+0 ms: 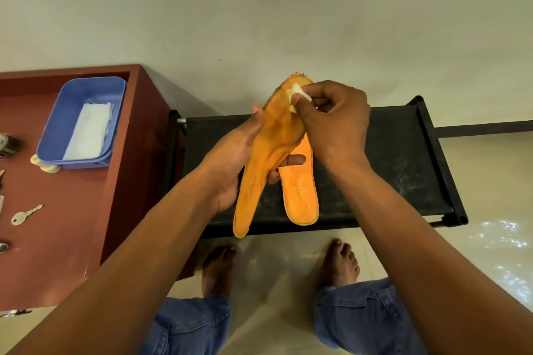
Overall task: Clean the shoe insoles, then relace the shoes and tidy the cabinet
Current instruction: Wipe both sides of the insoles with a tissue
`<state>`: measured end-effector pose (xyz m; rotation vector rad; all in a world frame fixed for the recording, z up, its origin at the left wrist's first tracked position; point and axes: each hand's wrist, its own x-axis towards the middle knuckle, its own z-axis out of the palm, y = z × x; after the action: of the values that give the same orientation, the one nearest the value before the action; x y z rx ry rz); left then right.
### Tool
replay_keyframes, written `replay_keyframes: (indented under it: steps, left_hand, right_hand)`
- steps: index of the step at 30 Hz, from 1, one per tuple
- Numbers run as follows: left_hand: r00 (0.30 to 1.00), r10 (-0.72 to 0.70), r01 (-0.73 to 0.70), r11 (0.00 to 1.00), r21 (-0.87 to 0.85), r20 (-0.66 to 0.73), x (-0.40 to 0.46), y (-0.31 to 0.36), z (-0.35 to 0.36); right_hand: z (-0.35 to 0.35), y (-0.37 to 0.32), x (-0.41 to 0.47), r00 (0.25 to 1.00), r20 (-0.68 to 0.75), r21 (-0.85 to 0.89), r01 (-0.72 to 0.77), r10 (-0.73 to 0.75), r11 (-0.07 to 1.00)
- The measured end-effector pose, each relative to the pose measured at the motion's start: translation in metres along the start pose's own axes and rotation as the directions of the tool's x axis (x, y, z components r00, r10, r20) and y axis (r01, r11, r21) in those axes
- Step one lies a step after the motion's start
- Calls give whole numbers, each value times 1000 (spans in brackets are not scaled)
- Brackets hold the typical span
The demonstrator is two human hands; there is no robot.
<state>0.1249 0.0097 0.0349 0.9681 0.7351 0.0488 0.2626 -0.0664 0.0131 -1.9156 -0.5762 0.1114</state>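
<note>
My left hand (230, 164) grips a worn orange insole (265, 153) around its middle and holds it tilted above the black shoe rack (389, 158). My right hand (334, 121) pinches a small white wipe (300, 94) and presses it on the toe end of that insole. A second orange insole (301, 196) lies flat on the rack's top, partly behind the held one.
A red-brown cabinet (86, 210) stands at the left, carrying a blue plastic tub (83, 121) with white wipes inside, a key (26, 215) and small items at its left edge. My bare feet stand on the pale floor in front of the rack. A wall is behind.
</note>
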Motion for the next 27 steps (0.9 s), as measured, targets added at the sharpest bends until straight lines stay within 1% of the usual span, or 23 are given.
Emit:
replay_keyframes:
  steps: [5,9,13,17,19,21,24,27]
  left_hand:
    - [997,28,-32,998,-47,-74,2,4,-9]
    - [994,33,-38,998,-46,-108,3,3,-10]
    - [994,41,-45,999,-30,-101,3,-1,-1]
    - [997,2,0,1000,17,-78,-1,-2,6]
    - [999,-15,16,1000,18,-46,-1,-3,7]
    - [999,-23,24,1000,8,-41,-1,-2,7]
    - [997,-15,15,1000,-8,-70,-3,1,5]
    - [998,10,-14,997,-73,-58,-2,3,0]
  right_hand:
    - [17,-6,-21,980,182,16,77,-79,997]
    - [24,-11,-32,969,210,-20,136,-129,991]
    - [16,-11,-26,985,147,-88,108,-95,990]
    - [6,-4,-9,1000,-5,-150,8,-9,989]
    - [2,0,-2,998,-48,-141,-48,42,989]
    - [2,3,-1,998,-43,-108,-57,52,993]
    - [5,0,-4,998,49,-56,-22,25,998]
    - [13,-4,-13,975,222,2,11,-11,1000]
